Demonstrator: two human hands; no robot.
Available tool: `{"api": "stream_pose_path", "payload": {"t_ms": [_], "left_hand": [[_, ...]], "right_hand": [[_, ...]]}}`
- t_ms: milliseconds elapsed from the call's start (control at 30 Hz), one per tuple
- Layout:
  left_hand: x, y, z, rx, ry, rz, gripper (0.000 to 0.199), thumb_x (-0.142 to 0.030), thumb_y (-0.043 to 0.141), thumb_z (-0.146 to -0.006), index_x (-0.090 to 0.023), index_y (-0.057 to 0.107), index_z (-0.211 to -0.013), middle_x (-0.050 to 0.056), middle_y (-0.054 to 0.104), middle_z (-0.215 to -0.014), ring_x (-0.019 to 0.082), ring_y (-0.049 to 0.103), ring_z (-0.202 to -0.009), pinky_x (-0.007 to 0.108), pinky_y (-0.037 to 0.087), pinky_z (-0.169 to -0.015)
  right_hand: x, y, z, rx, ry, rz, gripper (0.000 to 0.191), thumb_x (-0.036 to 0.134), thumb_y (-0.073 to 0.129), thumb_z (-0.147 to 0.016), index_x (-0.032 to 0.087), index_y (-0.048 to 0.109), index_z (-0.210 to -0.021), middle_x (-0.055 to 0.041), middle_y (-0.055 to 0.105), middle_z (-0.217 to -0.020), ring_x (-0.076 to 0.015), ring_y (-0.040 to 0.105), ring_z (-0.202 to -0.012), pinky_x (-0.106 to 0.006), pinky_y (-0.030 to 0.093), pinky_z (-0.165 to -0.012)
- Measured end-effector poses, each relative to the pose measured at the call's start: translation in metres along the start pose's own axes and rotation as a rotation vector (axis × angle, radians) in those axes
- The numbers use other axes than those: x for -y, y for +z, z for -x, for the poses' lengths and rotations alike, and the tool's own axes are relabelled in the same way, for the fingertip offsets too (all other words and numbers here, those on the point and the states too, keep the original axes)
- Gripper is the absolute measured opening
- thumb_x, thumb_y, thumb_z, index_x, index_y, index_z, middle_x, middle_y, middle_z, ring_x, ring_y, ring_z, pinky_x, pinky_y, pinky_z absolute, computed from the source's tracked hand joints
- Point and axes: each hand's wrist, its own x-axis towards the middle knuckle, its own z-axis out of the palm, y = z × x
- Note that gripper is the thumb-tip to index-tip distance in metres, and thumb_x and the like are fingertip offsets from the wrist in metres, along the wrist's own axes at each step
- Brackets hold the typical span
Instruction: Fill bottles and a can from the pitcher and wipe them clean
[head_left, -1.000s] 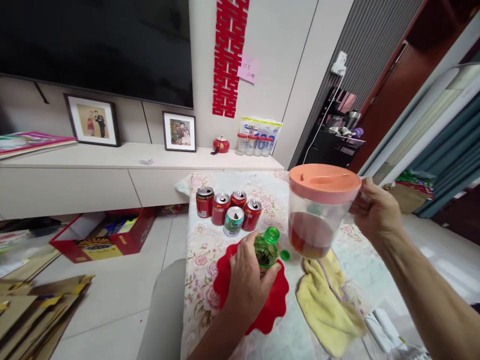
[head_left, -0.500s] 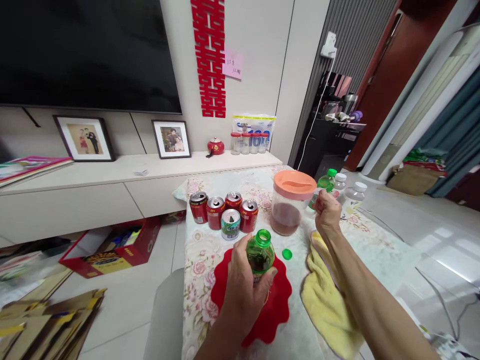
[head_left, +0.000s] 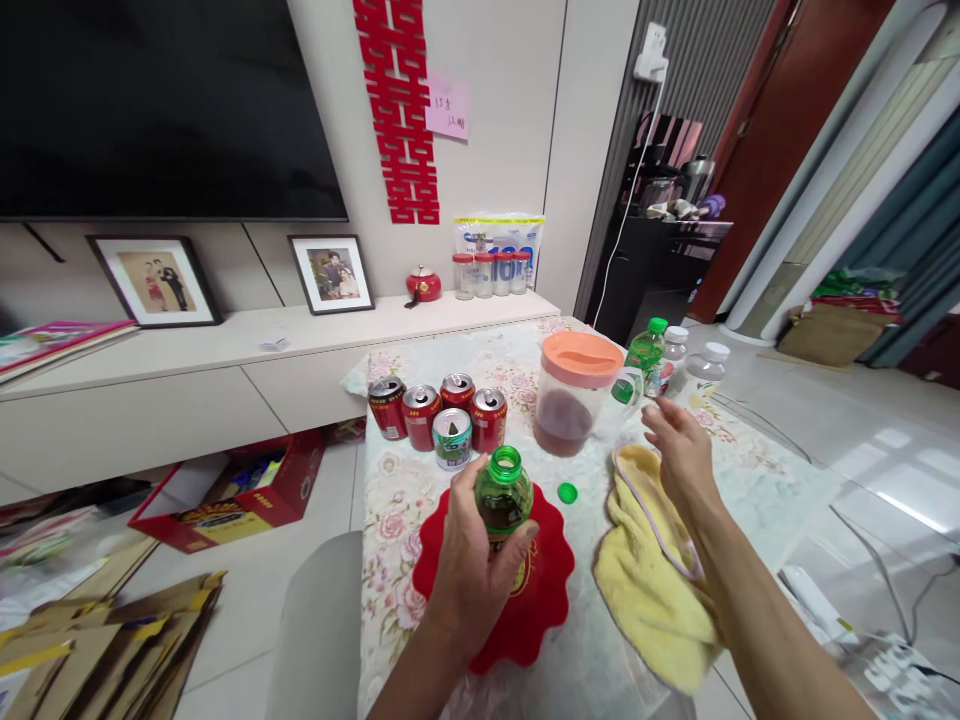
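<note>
My left hand (head_left: pixel 474 565) is wrapped round an uncapped green bottle (head_left: pixel 504 497) with dark liquid inside, held upright above a red scalloped mat (head_left: pixel 544 600). Just right of the mat lies a green cap (head_left: pixel 568 493). My right hand (head_left: pixel 681 450) is empty, fingers loosely bent and apart, close to the handle of a clear plastic jug (head_left: pixel 566 415). The jug has an orange lid (head_left: pixel 583 353) and brown liquid in its lower part. Below my right hand a yellow cloth (head_left: pixel 649 590) is spread on the table.
Several opened red cans (head_left: pixel 423 418) and a teal-and-white can (head_left: pixel 453 440) stand left of the jug. Behind my right hand are a green-capped bottle (head_left: pixel 646 348) and two white-capped bottles (head_left: pixel 705 372). A flowered cloth (head_left: pixel 390 490) covers the table; a grey stool (head_left: pixel 315 620) stands at its left.
My right hand has let go of the jug's handle and drawn back to the right. The left hand still holds the bottle; the view has shifted slightly.
</note>
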Motion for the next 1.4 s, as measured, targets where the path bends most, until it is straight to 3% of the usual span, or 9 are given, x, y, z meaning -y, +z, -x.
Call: {"api": "stream_pose_path", "payload": {"t_ms": [67, 200, 333, 467, 600, 767, 1067, 1200, 1400], "left_hand": [[0.0, 0.0, 0.0, -0.002, -0.001, -0.005, 0.068, -0.048, 0.06, -0.094, -0.021, 0.029, -0.148, 0.02, 0.055, -0.144, 0.035, 0.059, -0.132, 0.054, 0.051, -0.103], [-0.001, 0.001, -0.001, -0.003, -0.002, 0.01, 0.068, -0.049, 0.062, -0.093, -0.022, 0.031, -0.147, 0.018, 0.056, -0.144, 0.034, 0.059, -0.133, 0.053, 0.051, -0.104], [-0.001, 0.001, -0.001, -0.019, 0.005, 0.017, 0.067, -0.047, 0.063, -0.092, -0.023, 0.033, -0.146, 0.018, 0.055, -0.144, 0.034, 0.058, -0.133, 0.054, 0.05, -0.107], [-0.003, 0.001, 0.0, -0.02, 0.023, 0.004, 0.066, -0.043, 0.063, -0.092, -0.022, 0.032, -0.146, 0.018, 0.054, -0.145, 0.033, 0.058, -0.133, 0.056, 0.048, -0.109], [-0.007, 0.0, 0.001, 0.001, 0.003, 0.008, 0.067, -0.043, 0.062, -0.092, -0.021, 0.03, -0.147, 0.02, 0.054, -0.145, 0.034, 0.056, -0.135, 0.054, 0.048, -0.108], [-0.012, 0.0, 0.003, 0.016, -0.046, 0.019, 0.07, -0.04, 0.062, -0.089, -0.018, 0.028, -0.147, 0.02, 0.055, -0.142, 0.034, 0.057, -0.135, 0.052, 0.048, -0.107], [-0.008, 0.001, 0.002, 0.014, -0.03, 0.055, 0.072, -0.037, 0.062, -0.089, -0.018, 0.031, -0.15, 0.021, 0.048, -0.153, 0.035, 0.049, -0.142, 0.055, 0.039, -0.117], [-0.006, 0.003, 0.001, 0.0, -0.021, 0.057, 0.069, -0.031, 0.063, -0.087, -0.02, 0.035, -0.149, 0.018, 0.05, -0.152, 0.034, 0.048, -0.142, 0.054, 0.035, -0.12], [-0.009, 0.003, 0.002, -0.017, 0.027, 0.052, 0.072, -0.027, 0.063, -0.084, -0.019, 0.034, -0.149, 0.019, 0.05, -0.152, 0.034, 0.05, -0.14, 0.055, 0.039, -0.117]], "right_hand": [[0.003, -0.007, 0.029, 0.081, 0.012, 0.107, 0.048, 0.055, 0.069, -0.084, 0.019, 0.069, -0.117, -0.005, 0.072, -0.096, -0.0206, 0.065, -0.081, -0.033, 0.051, -0.072], [0.006, 0.003, 0.071, 0.428, -0.04, 0.357, 0.036, 0.041, 0.072, -0.077, 0.02, 0.076, -0.106, -0.0072, 0.074, -0.092, -0.0248, 0.066, -0.081, -0.037, 0.052, -0.077], [0.0, 0.023, 0.078, 0.588, -0.102, 0.645, 0.041, 0.027, 0.073, -0.074, 0.017, 0.075, -0.114, -0.0115, 0.071, -0.103, -0.028, 0.065, -0.092, -0.037, 0.048, -0.084], [-0.007, 0.037, 0.08, 0.684, -0.149, 0.872, 0.033, 0.02, 0.071, -0.082, 0.015, 0.074, -0.114, -0.0146, 0.066, -0.11, -0.0303, 0.066, -0.1, -0.036, 0.045, -0.085], [-0.008, 0.041, 0.086, 0.702, -0.204, 0.991, 0.024, 0.021, 0.059, -0.096, 0.014, 0.073, -0.114, -0.0167, 0.064, -0.115, -0.0301, 0.067, -0.1, -0.035, 0.045, -0.083], [-0.011, 0.039, 0.093, 0.639, -0.259, 1.002, 0.024, 0.024, 0.056, -0.098, 0.012, 0.073, -0.112, -0.0178, 0.067, -0.107, -0.0333, 0.069, -0.095, -0.038, 0.047, -0.08], [-0.032, 0.031, 0.091, 0.478, -0.422, 0.708, 0.043, 0.036, 0.046, -0.099, 0.01, 0.069, -0.125, -0.018, 0.073, -0.113, -0.0316, 0.072, -0.104, -0.045, 0.056, -0.093], [-0.003, 0.027, 0.09, 0.506, -0.54, 0.559, 0.04, 0.042, 0.051, -0.101, 0.015, 0.071, -0.124, -0.0134, 0.072, -0.118, -0.0262, 0.071, -0.109, -0.039, 0.057, -0.095], [0.089, 0.038, 0.09, 0.694, -0.739, 0.416, 0.029, 0.029, 0.06, -0.103, 0.022, 0.067, -0.13, -0.0079, 0.07, -0.12, -0.0209, 0.069, -0.11, -0.032, 0.057, -0.093]]}}
